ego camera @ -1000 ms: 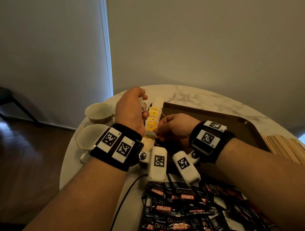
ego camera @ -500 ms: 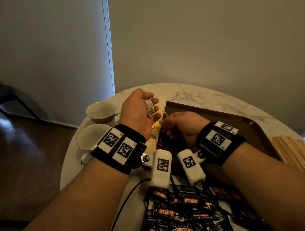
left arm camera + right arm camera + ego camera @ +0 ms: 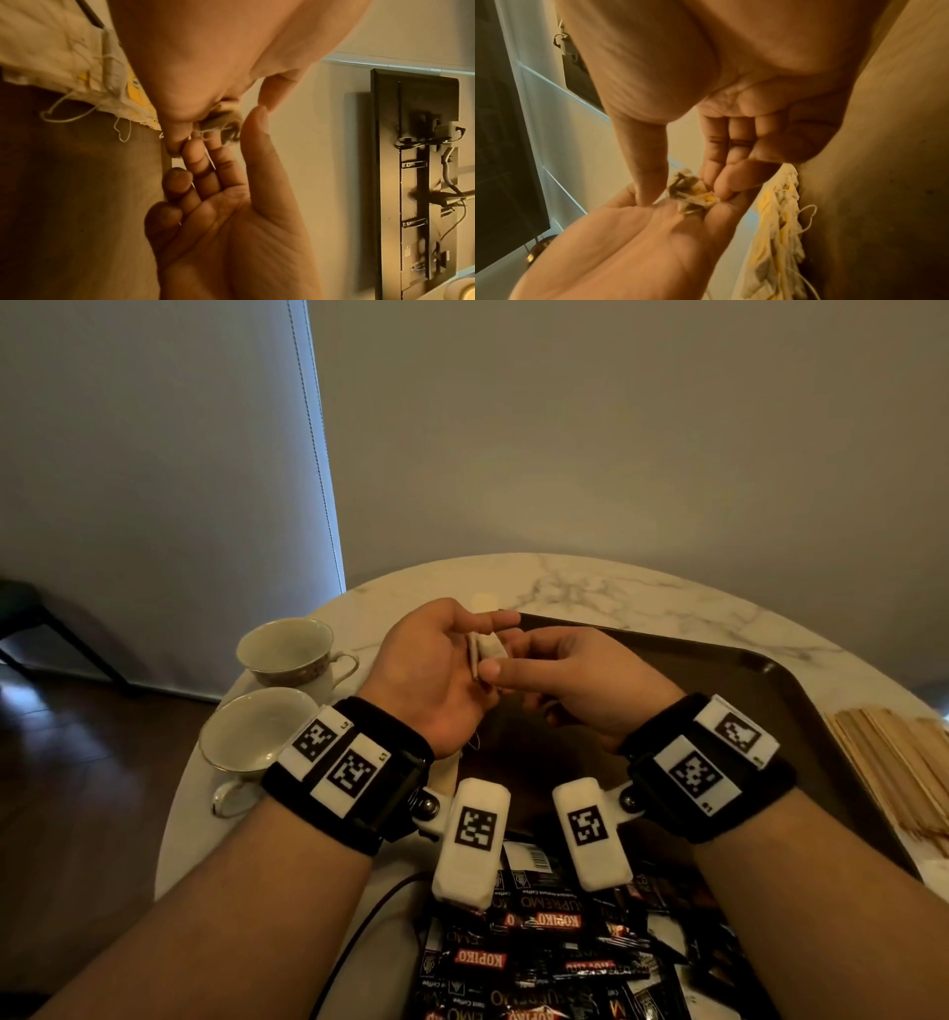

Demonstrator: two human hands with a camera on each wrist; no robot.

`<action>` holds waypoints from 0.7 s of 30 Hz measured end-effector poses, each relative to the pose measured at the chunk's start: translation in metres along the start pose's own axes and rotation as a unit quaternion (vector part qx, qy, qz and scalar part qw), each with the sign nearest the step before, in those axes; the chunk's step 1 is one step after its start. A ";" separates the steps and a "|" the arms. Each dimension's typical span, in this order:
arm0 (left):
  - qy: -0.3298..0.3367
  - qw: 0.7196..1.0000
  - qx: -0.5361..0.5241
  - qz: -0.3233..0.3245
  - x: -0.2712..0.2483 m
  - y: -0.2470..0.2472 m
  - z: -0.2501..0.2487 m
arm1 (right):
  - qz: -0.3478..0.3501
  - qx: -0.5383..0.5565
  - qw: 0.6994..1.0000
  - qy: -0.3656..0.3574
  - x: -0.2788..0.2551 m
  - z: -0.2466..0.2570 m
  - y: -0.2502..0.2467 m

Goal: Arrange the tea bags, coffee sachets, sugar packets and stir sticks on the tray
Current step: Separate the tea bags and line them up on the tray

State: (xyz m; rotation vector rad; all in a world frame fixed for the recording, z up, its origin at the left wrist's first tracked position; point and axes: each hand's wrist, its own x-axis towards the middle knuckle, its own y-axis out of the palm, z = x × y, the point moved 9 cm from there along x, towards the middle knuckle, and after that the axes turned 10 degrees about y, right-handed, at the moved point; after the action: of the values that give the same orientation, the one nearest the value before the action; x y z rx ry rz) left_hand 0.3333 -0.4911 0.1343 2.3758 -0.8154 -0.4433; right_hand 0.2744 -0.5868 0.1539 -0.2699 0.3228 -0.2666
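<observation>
I see both hands raised above the near-left corner of the brown tray (image 3: 729, 680), meeting around a small bunch of tea bags (image 3: 488, 649). My left hand (image 3: 436, 670) lies palm up, its fingers mostly straight and only loosely bent, with the bunch resting against them. My right hand (image 3: 570, 680) pinches that bunch between thumb and curled fingertips (image 3: 727, 182); the right wrist view shows crumpled paper and yellow tags (image 3: 707, 196) squeezed there. More tea bags (image 3: 780, 233) lie in a row along the tray's left edge, their white strings (image 3: 64, 109) trailing onto the tray floor. Coffee sachets (image 3: 544, 947), black with red labels, are heaped on the table off the tray's near edge. Wooden stir sticks (image 3: 893, 767) are stacked off its right edge. Two teacups (image 3: 282, 649) stand left of the tray on the marble table (image 3: 616, 588).
</observation>
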 end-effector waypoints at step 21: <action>0.055 0.987 0.149 -0.036 0.005 -0.010 -0.007 | 0.032 0.338 0.941 0.016 0.011 -0.014 -0.016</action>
State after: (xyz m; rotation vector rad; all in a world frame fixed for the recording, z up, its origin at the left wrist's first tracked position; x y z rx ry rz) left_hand 0.3449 -0.4852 0.1334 2.6847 -0.7927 -0.2282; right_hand 0.2761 -0.6076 0.1432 0.4233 0.2535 -0.3033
